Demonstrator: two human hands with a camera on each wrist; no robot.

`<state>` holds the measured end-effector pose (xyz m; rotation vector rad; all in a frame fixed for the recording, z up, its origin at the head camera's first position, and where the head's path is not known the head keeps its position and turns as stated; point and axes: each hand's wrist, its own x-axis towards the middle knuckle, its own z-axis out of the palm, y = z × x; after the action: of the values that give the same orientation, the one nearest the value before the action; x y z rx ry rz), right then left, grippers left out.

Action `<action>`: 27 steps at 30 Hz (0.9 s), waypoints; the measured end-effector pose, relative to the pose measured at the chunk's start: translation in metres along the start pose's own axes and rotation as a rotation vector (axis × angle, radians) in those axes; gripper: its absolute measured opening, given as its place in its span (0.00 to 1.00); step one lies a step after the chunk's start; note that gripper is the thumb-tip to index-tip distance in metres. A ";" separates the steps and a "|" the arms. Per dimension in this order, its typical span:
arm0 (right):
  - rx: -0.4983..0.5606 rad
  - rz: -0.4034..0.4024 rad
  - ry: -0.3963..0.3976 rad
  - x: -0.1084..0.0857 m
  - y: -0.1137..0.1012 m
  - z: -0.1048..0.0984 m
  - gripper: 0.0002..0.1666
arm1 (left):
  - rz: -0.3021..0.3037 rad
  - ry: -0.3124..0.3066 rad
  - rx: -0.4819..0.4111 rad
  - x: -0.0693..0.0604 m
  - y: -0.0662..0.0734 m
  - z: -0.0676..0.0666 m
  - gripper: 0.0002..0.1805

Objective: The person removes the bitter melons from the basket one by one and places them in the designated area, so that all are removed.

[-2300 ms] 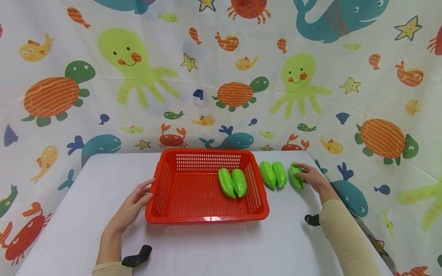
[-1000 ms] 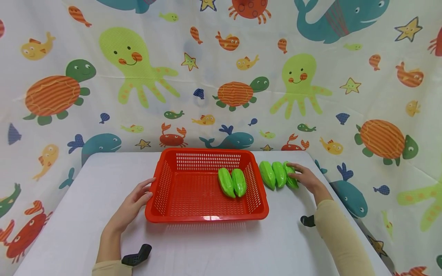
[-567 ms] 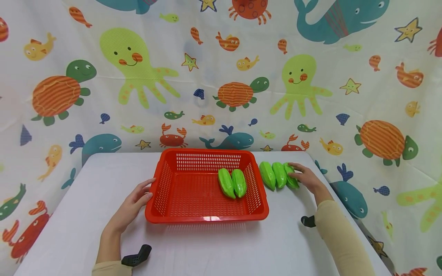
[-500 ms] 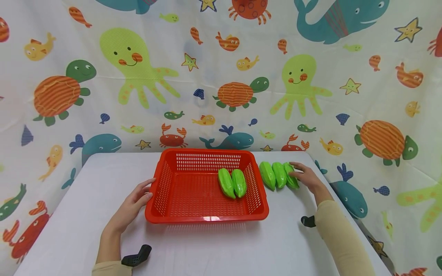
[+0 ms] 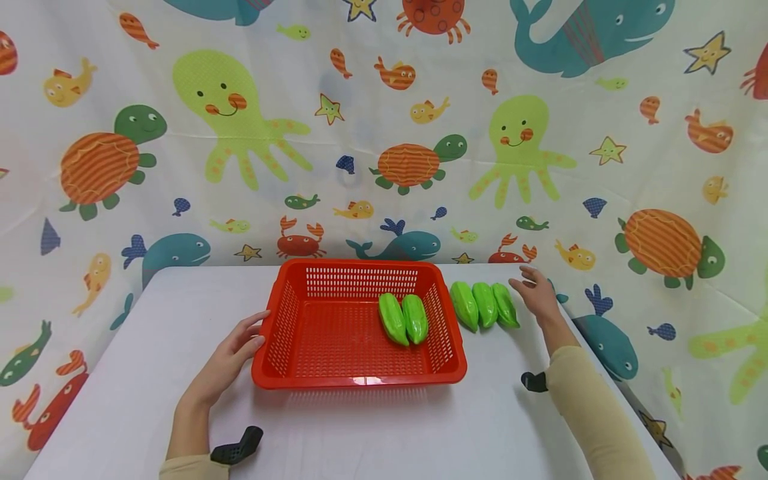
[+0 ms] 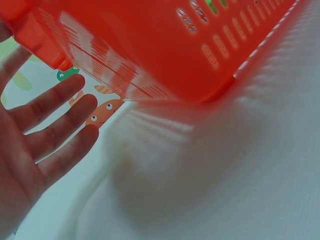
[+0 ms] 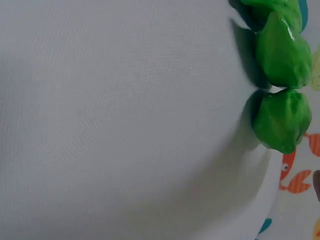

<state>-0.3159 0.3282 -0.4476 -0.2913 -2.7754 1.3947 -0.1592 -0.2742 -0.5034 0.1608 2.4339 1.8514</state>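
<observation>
A red plastic basket (image 5: pixel 360 381) with slotted walls stands mid-table in the head view. Two glossy green ridged fruits, like star fruit, lie inside toward its right: the left one (image 5: pixel 393 319) and the right one (image 5: pixel 415 319). Outside its right wall, three more form a row: the nearest fruit (image 5: pixel 465 305), the middle fruit (image 5: pixel 485 305) and the outer fruit (image 5: pixel 505 306). My left hand (image 5: pixel 235 353) is at the basket's left rim, fingers extended in the left wrist view. My right hand (image 5: pixel 537 297), holding nothing, hovers right of the outer fruit, fingers loosely bent.
A white-covered table (image 5: pixel 360 440) bears everything. Behind it hangs a curtain (image 5: pixel 360 80) printed with sea animals, which also runs along the right side. Black wrist devices, a left one (image 5: pixel 238 447) and a right one (image 5: pixel 534 382), sit at the sleeves.
The outer fruit was slid left until it lay beside the middle one. My right hand then let go of it and moved up and right. My left hand stayed at the basket.
</observation>
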 end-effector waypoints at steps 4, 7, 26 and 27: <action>0.015 -0.020 0.035 -0.001 -0.007 0.003 0.43 | 0.003 0.000 -0.001 0.000 0.000 0.000 0.32; 0.024 -0.032 0.034 -0.003 -0.013 0.004 0.43 | 0.003 -0.001 -0.003 0.001 0.000 0.000 0.32; 0.066 -0.132 0.030 -0.014 -0.060 0.016 0.43 | -0.002 -0.007 -0.009 0.001 0.001 -0.001 0.33; 0.074 -0.135 0.032 -0.015 -0.063 0.017 0.43 | -0.003 -0.006 -0.006 0.001 0.001 -0.001 0.33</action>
<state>-0.3125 0.2754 -0.4063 -0.1205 -2.6555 1.4425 -0.1601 -0.2752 -0.5023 0.1622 2.4229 1.8549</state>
